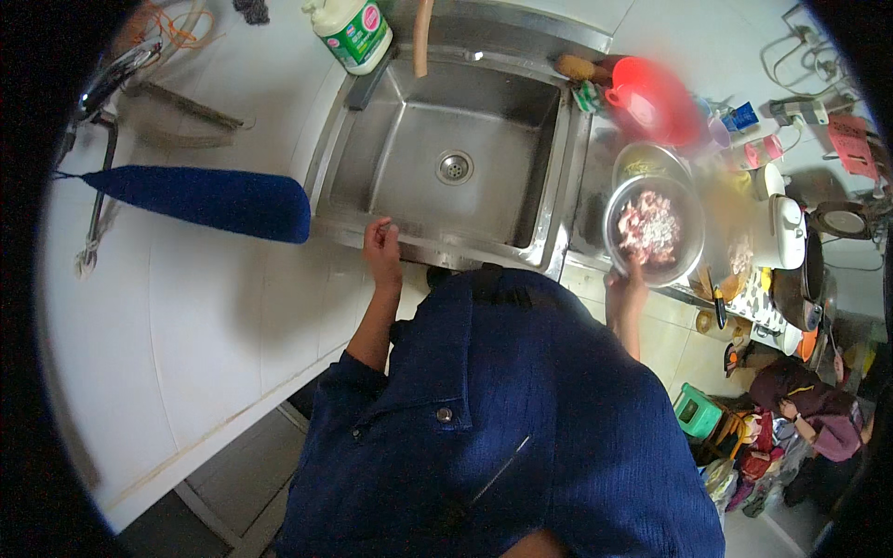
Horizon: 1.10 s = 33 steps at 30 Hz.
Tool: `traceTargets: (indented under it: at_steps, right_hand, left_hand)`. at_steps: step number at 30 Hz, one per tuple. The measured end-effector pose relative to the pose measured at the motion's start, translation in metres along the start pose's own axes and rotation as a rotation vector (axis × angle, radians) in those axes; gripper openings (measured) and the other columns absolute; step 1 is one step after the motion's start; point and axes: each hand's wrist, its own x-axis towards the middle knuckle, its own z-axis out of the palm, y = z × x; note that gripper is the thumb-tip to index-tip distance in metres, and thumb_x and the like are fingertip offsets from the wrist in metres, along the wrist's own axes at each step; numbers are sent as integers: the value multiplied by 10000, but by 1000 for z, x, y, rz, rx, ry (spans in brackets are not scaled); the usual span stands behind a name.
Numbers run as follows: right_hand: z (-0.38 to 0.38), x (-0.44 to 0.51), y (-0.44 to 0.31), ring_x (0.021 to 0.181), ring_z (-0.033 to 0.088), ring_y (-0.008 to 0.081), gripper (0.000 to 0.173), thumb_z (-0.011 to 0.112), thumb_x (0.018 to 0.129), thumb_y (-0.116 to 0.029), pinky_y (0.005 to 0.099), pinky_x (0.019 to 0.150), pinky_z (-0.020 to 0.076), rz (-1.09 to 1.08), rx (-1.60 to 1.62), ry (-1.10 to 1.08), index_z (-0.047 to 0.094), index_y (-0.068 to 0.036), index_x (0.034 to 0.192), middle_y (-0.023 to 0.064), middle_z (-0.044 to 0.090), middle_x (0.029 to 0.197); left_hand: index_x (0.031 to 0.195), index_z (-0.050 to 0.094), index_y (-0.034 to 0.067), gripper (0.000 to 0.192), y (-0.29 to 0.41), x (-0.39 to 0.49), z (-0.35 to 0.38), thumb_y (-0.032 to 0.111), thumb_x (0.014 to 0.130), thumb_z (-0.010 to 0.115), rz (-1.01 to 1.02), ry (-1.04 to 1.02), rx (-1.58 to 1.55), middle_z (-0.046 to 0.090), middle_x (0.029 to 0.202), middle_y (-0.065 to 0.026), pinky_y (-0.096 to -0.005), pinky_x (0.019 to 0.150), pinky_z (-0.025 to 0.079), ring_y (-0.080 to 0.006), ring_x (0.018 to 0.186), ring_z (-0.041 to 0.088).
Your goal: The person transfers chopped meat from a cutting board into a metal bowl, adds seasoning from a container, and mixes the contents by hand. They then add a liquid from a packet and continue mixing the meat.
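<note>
At the right of the sink, a round metal bowl [691,234] holds pieces of raw meat [638,216] with white powder on top. My right hand [626,282] grips this bowl at its near rim. Over the front edge of the stainless steel sink [418,160] is my left hand [381,247], fingers loosely curled and apart from the thumb, with nothing seen in it. The sink's drain strainer [455,167] is uncovered. Just behind the meat bowl, partly covered by it, stands another metal bowl [675,164] with yellow-green contents.
A detergent jug [356,38] and a tan hose [422,35] are at the sink's back. Beyond the bowls sits a red plastic basin [649,97]. Rightward are a white appliance [787,234], a black-and-yellow handle [719,308], a green stool [698,410] and another person [809,404].
</note>
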Motion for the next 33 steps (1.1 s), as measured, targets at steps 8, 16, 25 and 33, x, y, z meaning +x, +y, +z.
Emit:
traceTargets:
  at_steps: [8,16,25,33]
  right_hand:
    - [16,-22,27,470,423,144,297,540,908,-250,279,427,339,283,-295,-149,561,9,1052,66,535,694]
    - [22,-8,40,468,420,134,252,509,920,-239,244,416,324,271,-179,-106,556,-6,1003,43,511,655]
    - [21,-3,43,514,434,120,235,514,924,-215,246,439,343,286,-136,-63,524,-5,1029,56,533,752]
    - [14,7,55,475,440,124,295,546,915,-309,249,399,327,315,-300,-83,520,-20,972,47,514,657]
  left_hand:
    - [927,580,96,97,8,35,18,182,882,576,-288,-83,-247,429,600,47,-183,382,250,-29,449,342]
    - [866,568,106,136,-8,44,6,240,875,592,-452,-86,-483,452,582,19,-198,346,260,-49,407,350]
    - [882,583,86,131,-13,40,8,217,890,579,-399,-119,-391,463,597,21,-201,352,256,-48,414,344]
    - [940,590,68,159,-14,38,7,219,911,553,-393,-114,-347,471,604,20,-200,360,252,-42,420,334]
